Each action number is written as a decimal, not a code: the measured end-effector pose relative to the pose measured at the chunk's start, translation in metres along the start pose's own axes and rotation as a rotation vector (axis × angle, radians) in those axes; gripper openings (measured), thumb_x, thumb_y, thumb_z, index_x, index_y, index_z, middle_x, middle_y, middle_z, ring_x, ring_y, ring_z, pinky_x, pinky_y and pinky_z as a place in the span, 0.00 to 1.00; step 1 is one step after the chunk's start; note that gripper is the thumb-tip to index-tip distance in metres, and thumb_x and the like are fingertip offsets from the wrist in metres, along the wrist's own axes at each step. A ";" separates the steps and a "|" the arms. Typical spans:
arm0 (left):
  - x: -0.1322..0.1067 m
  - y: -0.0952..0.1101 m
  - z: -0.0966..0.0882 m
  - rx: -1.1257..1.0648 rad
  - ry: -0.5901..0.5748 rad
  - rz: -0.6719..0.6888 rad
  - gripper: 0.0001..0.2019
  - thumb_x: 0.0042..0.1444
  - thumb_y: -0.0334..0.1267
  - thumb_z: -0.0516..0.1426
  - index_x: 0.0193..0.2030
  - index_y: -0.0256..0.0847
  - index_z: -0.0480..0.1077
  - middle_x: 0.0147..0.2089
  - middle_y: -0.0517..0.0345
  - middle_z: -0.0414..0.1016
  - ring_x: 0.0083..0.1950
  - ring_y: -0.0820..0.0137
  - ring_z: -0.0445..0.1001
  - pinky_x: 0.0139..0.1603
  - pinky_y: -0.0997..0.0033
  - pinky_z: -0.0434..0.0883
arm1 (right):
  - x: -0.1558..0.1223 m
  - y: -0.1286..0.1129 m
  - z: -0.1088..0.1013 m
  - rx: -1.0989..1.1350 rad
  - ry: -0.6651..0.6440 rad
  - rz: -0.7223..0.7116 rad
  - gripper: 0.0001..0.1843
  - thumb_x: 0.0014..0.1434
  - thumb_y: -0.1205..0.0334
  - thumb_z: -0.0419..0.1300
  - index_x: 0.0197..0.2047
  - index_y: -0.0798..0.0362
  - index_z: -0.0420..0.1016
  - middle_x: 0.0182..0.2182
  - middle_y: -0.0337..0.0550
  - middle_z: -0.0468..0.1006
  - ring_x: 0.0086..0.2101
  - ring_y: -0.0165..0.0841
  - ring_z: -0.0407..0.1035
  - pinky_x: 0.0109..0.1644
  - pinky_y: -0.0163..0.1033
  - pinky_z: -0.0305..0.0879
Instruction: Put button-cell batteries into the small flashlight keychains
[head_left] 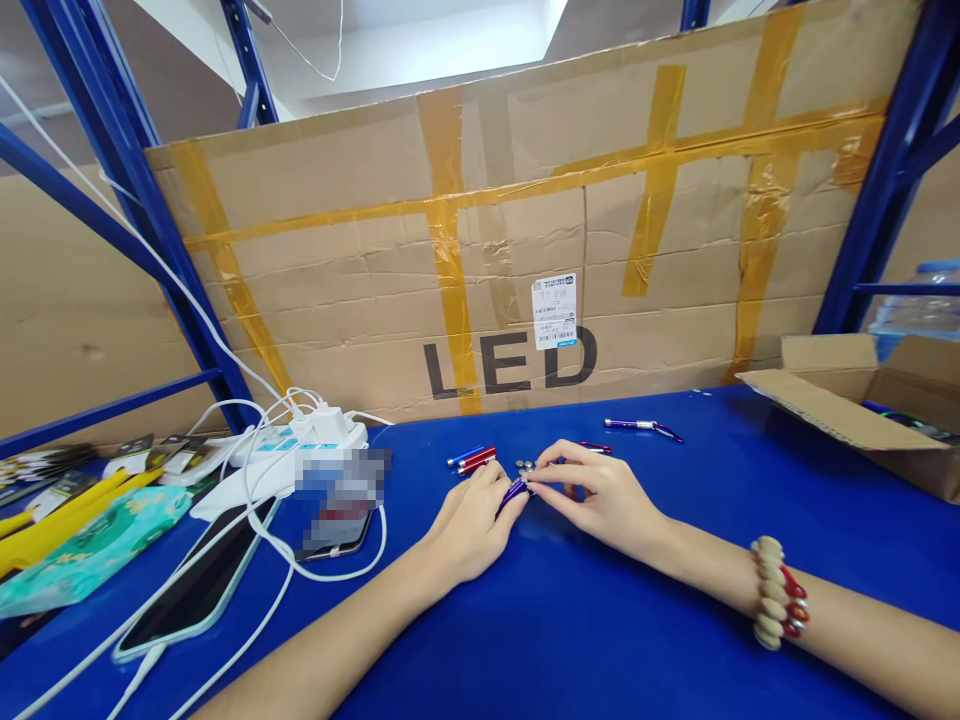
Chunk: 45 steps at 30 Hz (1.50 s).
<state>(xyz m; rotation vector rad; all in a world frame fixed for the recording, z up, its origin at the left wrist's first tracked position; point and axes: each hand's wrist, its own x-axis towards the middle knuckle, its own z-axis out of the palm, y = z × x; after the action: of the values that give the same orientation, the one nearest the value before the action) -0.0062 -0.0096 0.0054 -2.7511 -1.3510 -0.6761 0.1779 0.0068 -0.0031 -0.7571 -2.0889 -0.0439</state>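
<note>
My left hand is closed around a small purple flashlight tube, which points up and to the right. At the tube's upper end, the thumb and fingertips of my right hand are pinched together. Whatever lies between those fingertips is too small to make out. Several small silvery round pieces, like button cells, lie on the table just beyond the fingers. Behind my left hand are a red flashlight and a blue flashlight, side by side. A red piece is partly hidden behind my right hand.
A purple flashlight with a clip lies farther back on the blue table. An open cardboard box stands at right. Left are a white power strip, tangled cables, a phone and yellow-handled items. Cardboard walls the back.
</note>
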 end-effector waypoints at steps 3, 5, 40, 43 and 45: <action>0.001 0.000 0.000 -0.009 0.002 -0.005 0.14 0.63 0.40 0.41 0.37 0.39 0.64 0.38 0.55 0.66 0.40 0.69 0.68 0.44 0.67 0.68 | 0.000 0.000 0.000 0.018 0.012 -0.005 0.10 0.58 0.61 0.55 0.37 0.50 0.78 0.34 0.42 0.74 0.23 0.22 0.65 0.23 0.27 0.61; 0.001 -0.001 0.000 -0.014 0.005 -0.007 0.13 0.63 0.39 0.41 0.37 0.39 0.64 0.39 0.55 0.67 0.41 0.68 0.68 0.45 0.67 0.68 | 0.000 0.000 0.000 0.026 0.022 -0.006 0.11 0.58 0.60 0.55 0.37 0.50 0.78 0.34 0.42 0.74 0.22 0.21 0.64 0.24 0.28 0.61; -0.001 0.001 0.000 -0.054 0.179 -0.077 0.13 0.61 0.40 0.44 0.31 0.40 0.65 0.37 0.57 0.67 0.42 0.70 0.70 0.44 0.69 0.68 | 0.010 -0.013 -0.010 -0.741 -0.514 0.336 0.17 0.59 0.59 0.48 0.34 0.58 0.76 0.34 0.51 0.76 0.36 0.41 0.72 0.27 0.38 0.59; -0.001 0.001 0.000 -0.056 0.180 -0.069 0.13 0.61 0.40 0.44 0.31 0.39 0.65 0.37 0.57 0.67 0.43 0.70 0.70 0.44 0.69 0.69 | 0.010 -0.015 -0.010 -0.726 -0.529 0.320 0.16 0.59 0.61 0.48 0.33 0.57 0.76 0.35 0.50 0.77 0.36 0.39 0.72 0.27 0.37 0.59; -0.001 0.000 0.000 -0.056 0.172 -0.069 0.13 0.61 0.40 0.44 0.31 0.39 0.65 0.37 0.56 0.67 0.43 0.69 0.69 0.45 0.69 0.69 | 0.010 -0.016 -0.010 -0.725 -0.531 0.303 0.15 0.59 0.62 0.49 0.33 0.56 0.76 0.35 0.49 0.76 0.36 0.39 0.72 0.28 0.37 0.59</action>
<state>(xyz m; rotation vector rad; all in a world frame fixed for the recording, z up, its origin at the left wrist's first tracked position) -0.0065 -0.0108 0.0048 -2.6256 -1.4154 -0.9439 0.1727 -0.0039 0.0145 -1.6620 -2.4362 -0.5002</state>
